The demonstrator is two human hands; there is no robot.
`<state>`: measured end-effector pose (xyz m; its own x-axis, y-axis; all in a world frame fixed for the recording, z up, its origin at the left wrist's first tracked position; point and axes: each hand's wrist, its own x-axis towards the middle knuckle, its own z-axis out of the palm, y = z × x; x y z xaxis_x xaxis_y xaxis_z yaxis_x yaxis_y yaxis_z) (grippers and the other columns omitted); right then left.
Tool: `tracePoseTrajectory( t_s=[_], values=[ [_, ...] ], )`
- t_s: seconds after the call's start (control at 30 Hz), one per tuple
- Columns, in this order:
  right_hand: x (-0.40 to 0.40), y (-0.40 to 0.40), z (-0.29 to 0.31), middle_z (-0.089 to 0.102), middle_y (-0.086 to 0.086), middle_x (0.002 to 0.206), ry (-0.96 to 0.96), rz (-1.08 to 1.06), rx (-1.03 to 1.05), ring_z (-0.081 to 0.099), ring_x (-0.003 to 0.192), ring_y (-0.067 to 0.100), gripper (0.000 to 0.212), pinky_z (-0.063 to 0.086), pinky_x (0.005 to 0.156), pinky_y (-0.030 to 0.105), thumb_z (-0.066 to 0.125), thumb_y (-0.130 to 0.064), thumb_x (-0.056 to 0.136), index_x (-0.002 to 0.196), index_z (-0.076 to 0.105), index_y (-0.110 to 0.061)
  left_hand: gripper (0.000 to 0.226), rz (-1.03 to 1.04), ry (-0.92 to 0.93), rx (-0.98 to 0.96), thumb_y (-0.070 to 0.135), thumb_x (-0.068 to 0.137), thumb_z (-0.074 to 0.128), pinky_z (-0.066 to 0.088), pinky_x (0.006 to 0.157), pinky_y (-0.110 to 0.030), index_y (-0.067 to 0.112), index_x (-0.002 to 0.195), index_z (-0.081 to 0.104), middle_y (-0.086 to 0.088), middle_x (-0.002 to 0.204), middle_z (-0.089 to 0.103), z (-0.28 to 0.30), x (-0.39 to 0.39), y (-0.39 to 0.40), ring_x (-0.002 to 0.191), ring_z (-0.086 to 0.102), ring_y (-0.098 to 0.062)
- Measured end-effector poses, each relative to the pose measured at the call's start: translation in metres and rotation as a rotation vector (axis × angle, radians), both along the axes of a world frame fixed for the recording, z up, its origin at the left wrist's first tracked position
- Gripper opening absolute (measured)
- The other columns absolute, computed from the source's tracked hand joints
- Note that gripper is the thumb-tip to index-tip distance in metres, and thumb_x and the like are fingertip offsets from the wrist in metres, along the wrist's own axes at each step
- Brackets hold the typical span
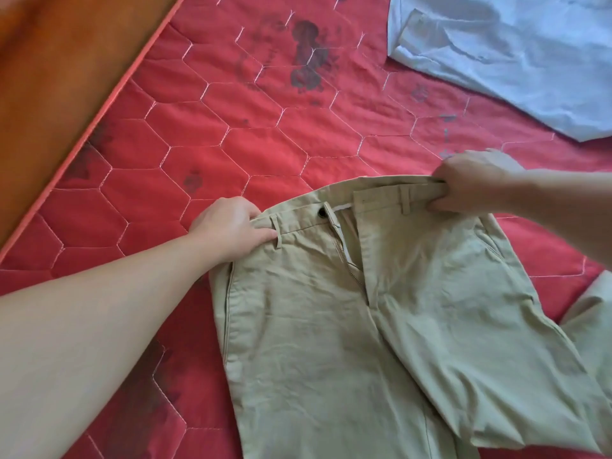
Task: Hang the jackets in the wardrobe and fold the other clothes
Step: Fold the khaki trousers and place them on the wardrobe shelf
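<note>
Khaki trousers (381,309) lie front-up on the red mattress (265,127), toward its near edge. Left hand (231,226) pinches one waistband end; right hand (470,183) grips the other. A pale blue shirt (513,54) lies at the far right.

A red quilted mattress (271,137) with dark stains is carrying khaki trousers (381,326) lying front-up at the near right and a pale blue shirt (516,61) lying at the far right.

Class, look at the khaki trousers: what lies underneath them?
The khaki trousers lie on a red quilted mattress, which shows all around them. The part beneath is covered, so anything else there cannot be seen.
</note>
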<state>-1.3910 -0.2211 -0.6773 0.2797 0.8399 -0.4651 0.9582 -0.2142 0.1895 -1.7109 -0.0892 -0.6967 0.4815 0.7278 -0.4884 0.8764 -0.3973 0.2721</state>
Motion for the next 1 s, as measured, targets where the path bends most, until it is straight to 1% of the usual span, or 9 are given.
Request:
tracePoseTrajectory(
  t_s=[0.1, 0.23, 0.3, 0.43, 0.57, 0.73, 0.87, 0.93, 1.0],
  values=[
    [0.009, -0.025, 0.034, 0.057, -0.002, 0.073, 0.053, -0.048, -0.011, 0.06, 0.074, 0.027, 0.029, 0.041, 0.056, 0.029, 0.06, -0.049, 0.084, 0.066, 0.052, -0.029, 0.034, -0.071, 0.074, 0.085, 0.056, 0.085, 0.062, 0.043, 0.064, -0.033, 0.024, 0.073, 0.067, 0.001, 0.074, 0.063, 0.028, 0.015, -0.009, 0.08, 0.06, -0.027],
    [0.036, -0.072, 0.112, 0.054, -0.005, 0.07, 0.013, -0.037, -0.015, 0.059, 0.073, 0.024, 0.03, 0.051, 0.063, 0.031, 0.055, -0.052, 0.088, 0.086, 0.065, -0.024, 0.038, -0.224, 0.09, 0.167, 0.055, 0.091, 0.054, 0.044, 0.068, -0.035, 0.024, 0.069, 0.056, -0.001, 0.079, 0.061, 0.104, 0.058, -0.022, 0.084, 0.059, -0.029],
    [0.053, -0.104, 0.165, 0.05, -0.004, 0.07, -0.016, -0.074, 0.01, 0.058, 0.077, 0.026, 0.039, 0.045, 0.063, 0.03, 0.05, -0.056, 0.092, 0.093, 0.065, -0.02, 0.036, -0.286, 0.06, 0.24, 0.054, 0.093, 0.052, 0.047, 0.072, -0.037, 0.025, 0.071, 0.055, -0.002, 0.082, 0.06, 0.159, 0.089, -0.032, 0.083, 0.056, -0.029],
    [0.09, -0.178, 0.283, 0.067, 0.003, 0.097, -0.134, -0.124, 0.062, 0.065, 0.094, 0.027, 0.048, 0.042, 0.068, 0.029, 0.039, -0.062, 0.094, 0.099, 0.065, -0.021, 0.035, -0.387, -0.043, 0.418, 0.058, 0.094, 0.048, 0.043, 0.071, -0.035, 0.026, 0.087, 0.059, 0.002, 0.089, 0.059, 0.289, 0.152, -0.069, 0.09, 0.057, -0.028],
    [0.122, -0.255, 0.418, 0.068, -0.003, 0.097, -0.284, -0.171, 0.182, 0.065, 0.095, 0.023, 0.052, 0.047, 0.07, 0.028, 0.035, -0.066, 0.092, 0.094, 0.067, -0.025, 0.035, -0.451, -0.163, 0.526, 0.06, 0.094, 0.048, 0.045, 0.071, -0.036, 0.03, 0.076, 0.049, 0.001, 0.086, 0.056, 0.426, 0.198, -0.128, 0.095, 0.06, -0.03],
    [0.141, -0.361, 0.584, 0.068, -0.007, 0.089, -0.332, -0.285, 0.405, 0.063, 0.087, 0.021, 0.048, 0.044, 0.065, 0.027, 0.044, -0.069, 0.088, 0.085, 0.068, -0.028, 0.035, -0.496, -0.322, 0.655, 0.061, 0.093, 0.048, 0.047, 0.077, -0.037, 0.028, 0.094, 0.061, -0.001, 0.101, 0.065, 0.579, 0.233, -0.206, 0.1, 0.06, -0.03],
    [0.125, -0.443, 0.688, 0.069, -0.001, 0.092, -0.319, -0.408, 0.558, 0.062, 0.089, 0.023, 0.043, 0.045, 0.065, 0.028, 0.051, -0.065, 0.087, 0.087, 0.071, -0.027, 0.034, -0.493, -0.495, 0.6, 0.059, 0.089, 0.053, 0.052, 0.084, -0.044, 0.03, 0.071, 0.058, 0.008, 0.08, 0.059, 0.673, 0.246, -0.275, 0.091, 0.06, -0.025],
    [0.112, -0.479, 0.724, 0.068, 0.003, 0.09, -0.276, -0.501, 0.583, 0.06, 0.085, 0.024, 0.041, 0.051, 0.072, 0.032, 0.054, -0.061, 0.087, 0.078, 0.069, -0.024, 0.033, -0.479, -0.585, 0.558, 0.054, 0.087, 0.057, 0.053, 0.082, -0.04, 0.027, 0.07, 0.064, 0.006, 0.08, 0.062, 0.705, 0.247, -0.313, 0.086, 0.06, -0.022],
    [0.097, -0.514, 0.749, 0.064, 0.002, 0.084, -0.225, -0.599, 0.573, 0.06, 0.079, 0.021, 0.037, 0.051, 0.071, 0.031, 0.057, -0.059, 0.086, 0.072, 0.063, -0.026, 0.031, -0.479, -0.646, 0.498, 0.048, 0.088, 0.061, 0.052, 0.076, -0.035, 0.022, 0.075, 0.071, 0.002, 0.085, 0.066, 0.728, 0.246, -0.35, 0.081, 0.06, -0.017]
  ],
)
